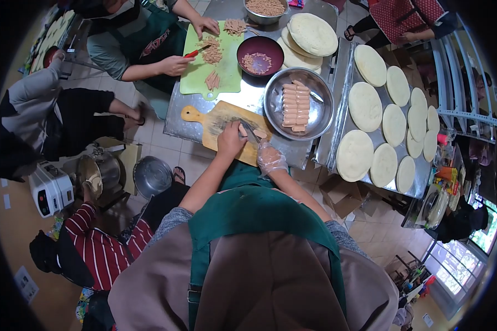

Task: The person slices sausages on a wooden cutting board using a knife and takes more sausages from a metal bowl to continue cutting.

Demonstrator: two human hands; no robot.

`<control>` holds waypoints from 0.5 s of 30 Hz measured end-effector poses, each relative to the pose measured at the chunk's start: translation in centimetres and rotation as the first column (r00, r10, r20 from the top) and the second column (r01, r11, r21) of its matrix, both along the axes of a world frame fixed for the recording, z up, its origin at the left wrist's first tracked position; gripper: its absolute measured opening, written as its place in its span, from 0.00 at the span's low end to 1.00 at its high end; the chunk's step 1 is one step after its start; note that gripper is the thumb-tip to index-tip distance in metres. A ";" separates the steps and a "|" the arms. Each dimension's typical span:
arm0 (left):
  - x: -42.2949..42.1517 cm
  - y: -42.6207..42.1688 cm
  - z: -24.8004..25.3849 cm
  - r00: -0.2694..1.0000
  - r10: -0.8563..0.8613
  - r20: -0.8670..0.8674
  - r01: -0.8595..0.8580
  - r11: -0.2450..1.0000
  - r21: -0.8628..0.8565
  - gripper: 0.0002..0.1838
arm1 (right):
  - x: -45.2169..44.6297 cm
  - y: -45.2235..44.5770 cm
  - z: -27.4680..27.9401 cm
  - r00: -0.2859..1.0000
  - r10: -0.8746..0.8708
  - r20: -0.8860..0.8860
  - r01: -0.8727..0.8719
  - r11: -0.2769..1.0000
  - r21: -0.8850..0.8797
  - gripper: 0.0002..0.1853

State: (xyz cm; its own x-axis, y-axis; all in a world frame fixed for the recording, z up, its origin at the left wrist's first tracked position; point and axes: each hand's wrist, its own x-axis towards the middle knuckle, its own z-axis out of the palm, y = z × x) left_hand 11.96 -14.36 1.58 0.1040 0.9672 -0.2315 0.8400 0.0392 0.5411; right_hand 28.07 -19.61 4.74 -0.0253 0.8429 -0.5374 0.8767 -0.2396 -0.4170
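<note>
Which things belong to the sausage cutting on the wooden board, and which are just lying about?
Seems part of it:
knife, in the gloved right hand
sausage pieces
wooden board
steel bowl of sausages

Probably just lying about:
metal basin on the floor
cardboard box
white appliance

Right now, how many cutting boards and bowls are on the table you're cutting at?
Cutting boards: 2, a green board and a wooden board
Bowls: 3, a maroon bowl, a near silver bowl and a far silver bowl
Total: 5
</note>
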 end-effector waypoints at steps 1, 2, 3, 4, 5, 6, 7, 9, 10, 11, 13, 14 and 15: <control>0.1 0.0 -0.3 1.000 0.009 0.008 -0.009 1.000 -0.001 0.31 | 0.1 -0.1 0.1 1.000 0.011 0.007 -0.011 1.000 0.020 0.13; 0.0 0.1 -0.7 1.000 0.020 0.015 -0.020 1.000 -0.004 0.30 | 0.0 -0.2 0.2 1.000 0.022 0.014 -0.023 0.999 0.039 0.12; 0.0 0.1 -0.7 0.999 0.030 0.022 -0.030 1.000 -0.007 0.30 | 0.0 -0.3 0.2 0.999 0.034 0.021 -0.035 0.998 0.058 0.12; -0.1 0.2 -0.7 0.999 0.024 0.028 -0.024 1.000 0.001 0.30 | -0.1 -0.3 0.2 0.995 0.081 0.053 -0.084 0.994 0.072 0.12; -0.2 0.2 -0.7 0.999 0.017 0.032 -0.018 1.000 0.009 0.30 | -0.2 -0.4 0.1 0.988 0.127 0.083 -0.134 0.987 0.085 0.12; -0.3 0.2 -0.8 0.999 0.010 0.035 -0.010 1.000 0.017 0.30 | -0.4 -0.4 0.0 0.979 0.171 0.114 -0.182 0.978 0.097 0.13; -0.3 0.2 -0.8 0.997 0.025 0.073 -0.025 1.000 0.001 0.30 | -0.6 -0.5 -0.2 0.974 0.187 0.131 -0.203 0.972 0.119 0.13; -0.3 0.3 -1.1 0.988 0.057 0.145 -0.053 0.998 -0.033 0.30 | -0.9 -0.8 -1.2 0.962 0.218 0.167 -0.245 0.956 0.161 0.13; -0.3 0.4 -1.6 0.976 0.079 0.205 -0.073 0.997 -0.035 0.29 | -0.9 -1.0 -1.6 0.967 0.201 0.159 -0.229 0.956 0.183 0.13; -0.2 0.5 -2.0 0.959 0.101 0.265 -0.094 0.995 -0.039 0.28 | -1.0 -1.1 -2.1 0.971 0.185 0.149 -0.213 0.955 0.205 0.12; 0.1 0.4 -2.1 0.923 0.176 0.344 -0.170 0.984 -0.048 0.27 | -1.2 -1.1 -2.4 0.975 0.173 0.139 -0.201 0.955 0.219 0.13; 0.3 0.2 -2.2 0.903 0.227 0.366 -0.223 0.973 -0.054 0.25 | -1.2 -0.9 -2.6 0.974 0.177 0.141 -0.204 0.956 0.211 0.13; 0.5 0.0 -2.2 0.879 0.278 0.388 -0.276 0.959 -0.062 0.24 | -1.1 -0.9 -2.6 0.973 0.181 0.143 -0.208 0.957 0.202 0.13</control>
